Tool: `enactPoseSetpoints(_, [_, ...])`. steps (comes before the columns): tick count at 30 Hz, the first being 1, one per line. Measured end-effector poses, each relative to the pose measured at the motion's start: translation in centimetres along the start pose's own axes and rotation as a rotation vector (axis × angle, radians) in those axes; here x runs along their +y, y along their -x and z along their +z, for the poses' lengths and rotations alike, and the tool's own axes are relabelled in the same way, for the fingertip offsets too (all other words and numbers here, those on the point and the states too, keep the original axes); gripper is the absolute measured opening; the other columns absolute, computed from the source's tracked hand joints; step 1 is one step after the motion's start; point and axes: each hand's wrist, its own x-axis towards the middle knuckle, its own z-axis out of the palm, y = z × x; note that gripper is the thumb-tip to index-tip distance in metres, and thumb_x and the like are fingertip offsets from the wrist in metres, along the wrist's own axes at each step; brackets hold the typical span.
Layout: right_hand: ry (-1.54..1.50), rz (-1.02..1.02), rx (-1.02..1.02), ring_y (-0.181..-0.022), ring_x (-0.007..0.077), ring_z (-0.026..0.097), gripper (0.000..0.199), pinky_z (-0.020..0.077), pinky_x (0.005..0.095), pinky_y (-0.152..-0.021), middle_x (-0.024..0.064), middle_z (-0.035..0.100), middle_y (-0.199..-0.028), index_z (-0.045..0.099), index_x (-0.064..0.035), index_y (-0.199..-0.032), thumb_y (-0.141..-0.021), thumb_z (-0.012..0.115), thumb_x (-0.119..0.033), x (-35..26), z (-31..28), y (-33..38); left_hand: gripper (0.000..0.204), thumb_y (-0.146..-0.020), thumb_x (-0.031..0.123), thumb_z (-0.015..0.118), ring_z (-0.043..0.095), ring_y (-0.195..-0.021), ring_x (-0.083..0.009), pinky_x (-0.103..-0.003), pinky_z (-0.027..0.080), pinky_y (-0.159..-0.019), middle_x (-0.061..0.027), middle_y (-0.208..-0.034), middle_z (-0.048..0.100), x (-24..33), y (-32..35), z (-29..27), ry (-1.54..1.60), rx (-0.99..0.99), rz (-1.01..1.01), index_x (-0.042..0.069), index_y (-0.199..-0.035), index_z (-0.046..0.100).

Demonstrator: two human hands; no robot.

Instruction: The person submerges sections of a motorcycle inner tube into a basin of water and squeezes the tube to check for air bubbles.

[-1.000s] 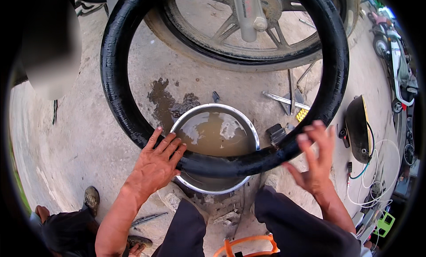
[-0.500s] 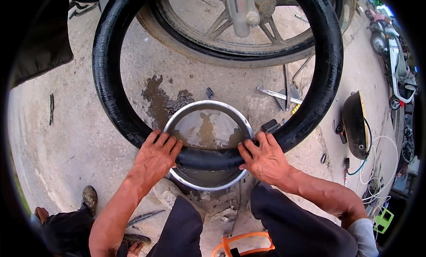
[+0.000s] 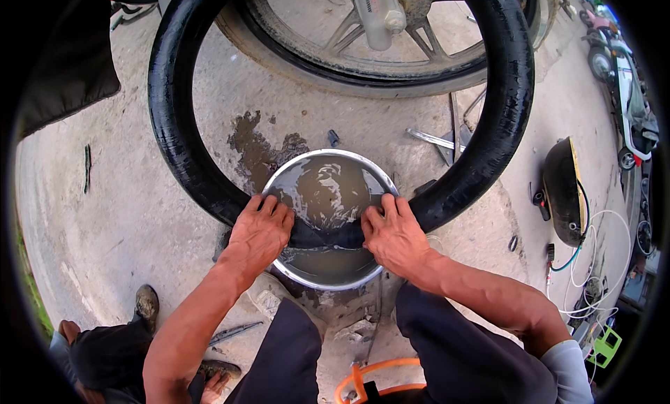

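A black inflated inner tube (image 3: 174, 118) stands as a big ring in front of me, its lowest stretch pushed down into a metal basin (image 3: 317, 282) of murky water. My left hand (image 3: 259, 229) presses on the tube at the basin's left rim. My right hand (image 3: 394, 233) presses on it at the right rim. Both hands lie over the tube with their fingers curled on it. The part between them is under water and ripples spread on the surface.
A motorcycle wheel (image 3: 363, 48) lies behind the tube. Metal tools (image 3: 436, 138) rest on the concrete to the right, near a black seat part (image 3: 562, 191) and white cables (image 3: 593, 285). An orange hose (image 3: 366, 376) is between my knees. Another person's shoe (image 3: 146, 303) is at lower left.
My right hand came off the air and onto the tube, and both hands pushed the tube's lower part down into the water, which now ripples.
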Motion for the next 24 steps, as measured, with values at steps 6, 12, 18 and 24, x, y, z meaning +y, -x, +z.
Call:
enactPoseSetpoints(6, [-0.002, 0.01, 0.014, -0.11, 0.0331, 0.052, 0.044, 0.0425, 0.0437, -0.095, 0.0083, 0.063, -0.108, 0.078, -0.0043, -0.115, -0.092, 0.073, -0.042, -0.2, 0.3, -0.3, 0.042, -0.089, 0.028, 0.078, 0.061, -0.116, -0.0232, -0.039, 0.043, -0.107, -0.0054, -0.113, 0.07, 0.5, -0.4, 0.7, -0.033, 0.009, -0.033, 0.006, -0.124, 0.072])
enactPoseSetpoints(12, [-0.023, 0.029, 0.133, -0.101, 0.0318, 0.054, 0.025, 0.0431, 0.0433, -0.087, 0.0097, 0.066, -0.098, 0.08, -0.0036, -0.103, -0.091, 0.064, -0.019, -0.1, 0.6, -0.7, 0.032, -0.091, 0.024, 0.074, 0.061, -0.118, -0.0227, -0.038, 0.043, -0.105, -0.0056, -0.114, 0.07, 0.4, -1.2, 1.0, -0.081, -0.043, -0.05, 0.007, -0.118, 0.073])
enactPoseSetpoints(18, [-0.03, 0.061, 0.087, -0.102, 0.0317, 0.054, 0.025, 0.0433, 0.0436, -0.088, 0.0095, 0.066, -0.098, 0.08, -0.0033, -0.102, -0.091, 0.063, -0.018, -0.2, 0.8, -1.0, 0.037, -0.088, 0.028, 0.076, 0.06, -0.121, -0.0233, -0.04, 0.043, -0.106, -0.0055, -0.115, 0.07, 0.1, -1.6, 1.0, -0.005, -0.092, -0.047, 0.007, -0.118, 0.073])
enactPoseSetpoints(24, [-0.031, 0.076, -0.022, -0.11, 0.032, 0.052, 0.042, 0.0415, 0.0437, -0.095, 0.0063, 0.065, -0.109, 0.079, -0.0061, -0.114, -0.091, 0.074, -0.041, -0.5, 0.7, -0.9, 0.039, -0.089, 0.031, 0.077, 0.06, -0.123, -0.0237, -0.04, 0.044, -0.107, -0.0052, -0.116, 0.07, 0.0, -1.1, 1.5, -0.018, -0.029, -0.052, 0.007, -0.118, 0.074])
